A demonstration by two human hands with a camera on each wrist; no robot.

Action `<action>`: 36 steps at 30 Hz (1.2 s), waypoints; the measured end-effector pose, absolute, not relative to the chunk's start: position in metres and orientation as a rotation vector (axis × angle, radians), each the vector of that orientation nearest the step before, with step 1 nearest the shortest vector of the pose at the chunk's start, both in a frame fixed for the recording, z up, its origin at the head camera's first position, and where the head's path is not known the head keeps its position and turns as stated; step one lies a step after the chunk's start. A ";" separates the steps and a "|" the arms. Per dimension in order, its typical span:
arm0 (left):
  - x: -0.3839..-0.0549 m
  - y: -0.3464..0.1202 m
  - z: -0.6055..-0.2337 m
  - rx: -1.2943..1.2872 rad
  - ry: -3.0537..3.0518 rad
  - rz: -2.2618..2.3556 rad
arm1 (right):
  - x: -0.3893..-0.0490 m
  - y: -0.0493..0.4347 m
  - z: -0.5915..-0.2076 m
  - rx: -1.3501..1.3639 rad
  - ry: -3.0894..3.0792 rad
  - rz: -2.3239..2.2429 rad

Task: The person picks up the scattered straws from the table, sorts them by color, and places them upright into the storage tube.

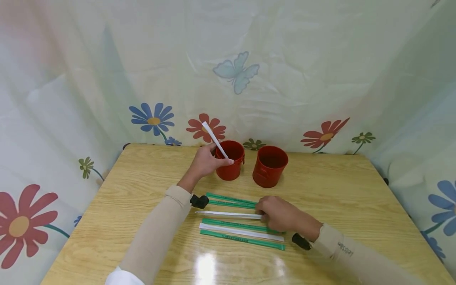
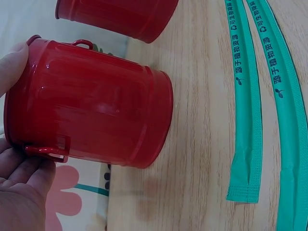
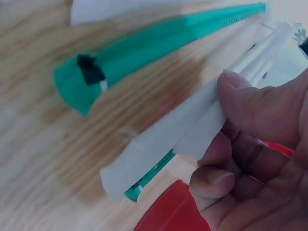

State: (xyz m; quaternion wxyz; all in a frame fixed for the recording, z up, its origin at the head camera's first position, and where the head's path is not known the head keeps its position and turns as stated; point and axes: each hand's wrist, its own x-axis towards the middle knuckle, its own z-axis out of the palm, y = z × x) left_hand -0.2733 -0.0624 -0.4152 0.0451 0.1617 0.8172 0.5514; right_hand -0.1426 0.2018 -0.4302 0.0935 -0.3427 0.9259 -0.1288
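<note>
My left hand (image 1: 205,160) holds the left red bucket (image 1: 228,173) near its rim. In the left wrist view, the thumb is at one side and the fingers are by a small side handle. A white paper-wrapped straw (image 1: 215,139) slants out of this bucket, its lower end hidden. On the table, my right hand (image 1: 280,213) pinches another white wrapped straw (image 3: 168,130) between thumb and fingers. Around it lie several green-wrapped straws (image 1: 246,241) and one more white-wrapped straw (image 1: 238,231), roughly side by side.
A second red bucket (image 1: 268,174) stands right of the first, toward the back of the wooden table (image 1: 338,190). Behind the table hangs a curtain (image 1: 303,79) printed with flowers and a butterfly.
</note>
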 end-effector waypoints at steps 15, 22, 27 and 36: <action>-0.276 -0.063 -0.412 0.480 2.494 1.667 | -0.147 0.214 -0.426 -0.995 2.679 -0.492; -0.275 -0.063 -0.413 0.478 2.484 1.658 | -0.143 0.211 -0.425 -0.996 2.652 -0.355; -0.275 -0.062 -0.413 0.486 2.485 1.660 | -0.138 0.212 -0.420 -0.955 2.664 -0.294; -0.275 -0.062 -0.414 0.468 2.510 1.630 | -0.136 0.227 -0.408 -0.999 2.716 -0.393</action>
